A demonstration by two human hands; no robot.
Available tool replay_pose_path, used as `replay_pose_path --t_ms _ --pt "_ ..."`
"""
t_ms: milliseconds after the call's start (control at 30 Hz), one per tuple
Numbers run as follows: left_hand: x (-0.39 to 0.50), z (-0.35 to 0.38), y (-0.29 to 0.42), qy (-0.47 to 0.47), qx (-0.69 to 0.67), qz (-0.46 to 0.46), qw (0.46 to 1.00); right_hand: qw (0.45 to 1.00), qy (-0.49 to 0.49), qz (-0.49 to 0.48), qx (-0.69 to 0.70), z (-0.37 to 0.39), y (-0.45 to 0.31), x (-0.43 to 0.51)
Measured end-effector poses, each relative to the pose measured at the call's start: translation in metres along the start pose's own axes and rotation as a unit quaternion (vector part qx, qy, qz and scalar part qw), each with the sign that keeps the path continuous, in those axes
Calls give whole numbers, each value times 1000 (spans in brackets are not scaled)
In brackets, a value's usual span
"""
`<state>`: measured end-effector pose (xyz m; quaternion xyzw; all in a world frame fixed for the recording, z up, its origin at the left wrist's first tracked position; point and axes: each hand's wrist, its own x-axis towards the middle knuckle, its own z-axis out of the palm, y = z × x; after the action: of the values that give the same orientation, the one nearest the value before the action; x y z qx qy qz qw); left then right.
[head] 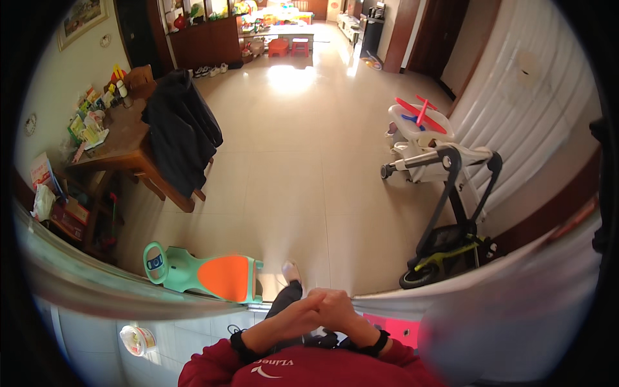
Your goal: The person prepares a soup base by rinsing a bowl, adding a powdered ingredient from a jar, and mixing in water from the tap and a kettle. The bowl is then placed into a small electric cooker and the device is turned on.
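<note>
My left hand [303, 314] and my right hand are clasped together low in front of my dark red sweatshirt [319, 370], and no object shows between them. Which hand lies over the other is hard to make out, and the fingers partly hide each other. Each wrist wears a black band. Below the hands, one leg in dark trousers [283, 300] steps forward, its foot in a light shoe [291, 272]. A green ride-on toy car [181, 271] with an orange seat stands on the floor to the left of that foot.
A wooden table [121, 130] with a dark garment [181, 130] over a chair is at left. At right stand a child's high chair [420, 159] bearing a red toy plane [423, 113], and a small green bike [440, 261]. Curtains [522, 271] flank the doorway. A bucket [139, 340] sits at lower left.
</note>
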<state>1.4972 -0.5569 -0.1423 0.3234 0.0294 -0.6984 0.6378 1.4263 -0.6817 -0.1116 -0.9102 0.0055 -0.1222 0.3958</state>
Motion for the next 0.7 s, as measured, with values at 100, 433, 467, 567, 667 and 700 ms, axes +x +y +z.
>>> replay_pose_path --t_ms 100,433,467,567,667,700 --pt "67 -25 95 -189 -7 14 982 999 -10 50 16 -23 56 90" --pt "199 18 428 -155 28 46 986 999 -35 -12 -39 -146 210 389" --pt "211 12 461 -143 23 71 987 997 37 31 -55 -164 240 410" --pt "253 -27 582 -220 -5 164 962 957 100 169 -215 -221 335 461" --pt "312 -43 682 -145 31 268 952 926 138 349 43 -274 412 506" --pt "333 -41 716 -100 59 280 953 930 142 337 33 -291 433 529"
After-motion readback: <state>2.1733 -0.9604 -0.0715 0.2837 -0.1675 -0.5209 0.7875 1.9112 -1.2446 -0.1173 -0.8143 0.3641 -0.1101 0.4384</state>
